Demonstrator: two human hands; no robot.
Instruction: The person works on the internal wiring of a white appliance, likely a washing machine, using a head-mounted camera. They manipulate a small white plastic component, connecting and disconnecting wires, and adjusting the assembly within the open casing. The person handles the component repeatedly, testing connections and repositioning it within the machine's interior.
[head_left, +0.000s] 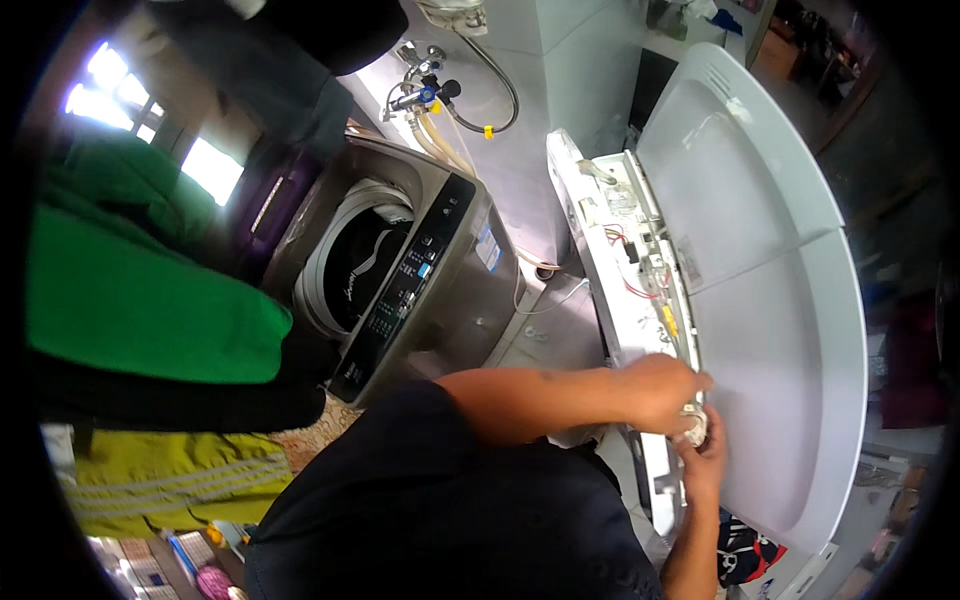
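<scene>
An opened white appliance panel (pixel 610 265) runs along my right side, its inside showing red and yellow wires (pixel 640 275), connectors and fittings. At its nearer end a small round whitish part (pixel 692 426) sits between my two hands. My left hand (pixel 660 392) reaches across from the left and is closed over the panel's edge; what its fingers hold is hidden. From below, my right hand (pixel 706 460) curls its thumb and fingers round the whitish part. A large pale grey curved cover (pixel 770 290) stands just right of the panel.
To the left stands a top-loading washing machine (pixel 455 290) with its lid up. Wall taps (pixel 425 90) with hoses are behind it. Green (pixel 150 290) and yellow-green (pixel 180 470) clothes hang at the far left. A dark patterned cloth (pixel 745 552) lies at the lower right.
</scene>
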